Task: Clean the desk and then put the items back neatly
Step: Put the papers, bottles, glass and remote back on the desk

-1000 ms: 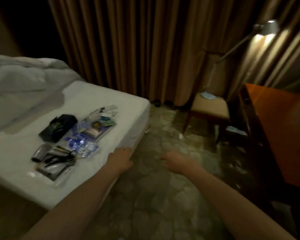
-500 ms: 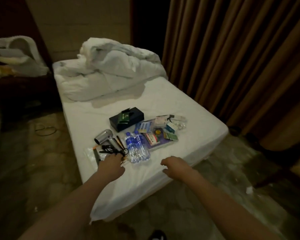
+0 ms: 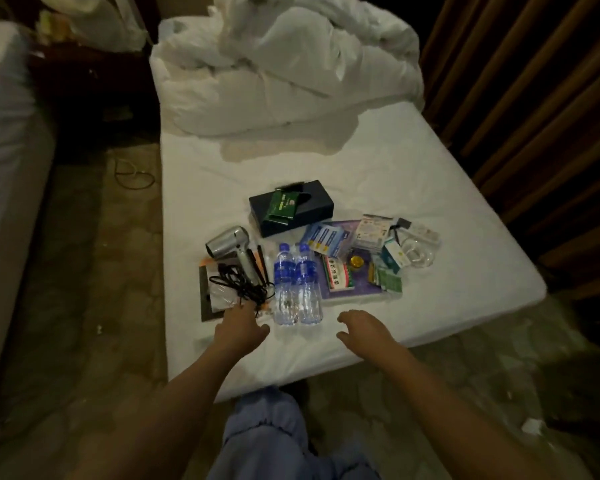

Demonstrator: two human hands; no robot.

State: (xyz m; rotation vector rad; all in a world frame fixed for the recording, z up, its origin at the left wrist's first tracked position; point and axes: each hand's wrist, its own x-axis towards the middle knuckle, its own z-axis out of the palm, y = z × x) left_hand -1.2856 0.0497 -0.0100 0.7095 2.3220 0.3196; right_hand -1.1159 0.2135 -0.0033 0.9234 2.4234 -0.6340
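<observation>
- A dim room: a bed point(image 3: 378, 161) with a white sheet, brown curtains point(image 3: 534, 98) to its right, a crumpled duvet point(image 3: 291, 64) heaped at the far end.
- The desk items lie in a cluster on the near part of the sheet.
- Two water bottles point(image 3: 297, 285) lie side by side, caps pointing away from me.
- Left of them is a silver hairdryer point(image 3: 229, 242) with its black cord point(image 3: 239, 289) bunched over a flat dark pad point(image 3: 207, 306).
- Behind sits a dark box point(image 3: 291, 211) with a green packet point(image 3: 281, 204) on top.
- Right of the bottles, small packets and cartons are spread over a purple folder point(image 3: 354, 289).
- My left hand point(image 3: 241, 323) is relaxed, holding nothing, fingertips at the cord's near edge; I cannot tell if they touch it.
- My right hand point(image 3: 364, 327) hovers over the sheet near the bottles' bases, fingers loosely curled and holding nothing.
</observation>
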